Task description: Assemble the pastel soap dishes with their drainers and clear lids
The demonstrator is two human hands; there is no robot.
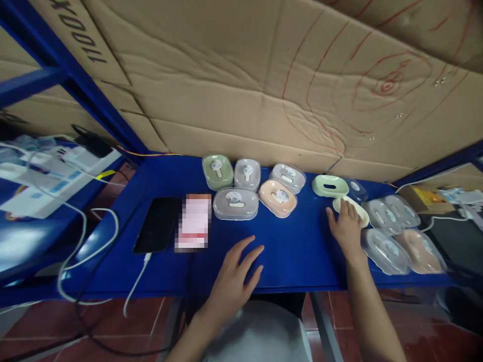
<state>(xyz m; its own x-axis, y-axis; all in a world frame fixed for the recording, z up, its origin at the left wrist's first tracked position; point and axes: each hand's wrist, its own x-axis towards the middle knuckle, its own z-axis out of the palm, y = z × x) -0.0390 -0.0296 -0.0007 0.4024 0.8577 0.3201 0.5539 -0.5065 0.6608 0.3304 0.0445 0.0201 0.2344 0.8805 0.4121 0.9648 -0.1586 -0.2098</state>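
My left hand is held above the front of the blue table, fingers apart, with nothing in it. On the right, my right hand lies over a flat cream oval piece, its fingertips on top and the thumb spread to the left. Just behind that piece sits a lidless green oval dish with a dark slot in its middle. A clear lid with a round label rests beside the dish. Part of the cream piece is hidden beneath my fingers.
Clear-lidded oval boxes in green, grey and peach stand at the table's middle back. Several more boxes crowd the right end. A black phone and a pixelated screen lie left. Cardboard walls the back.
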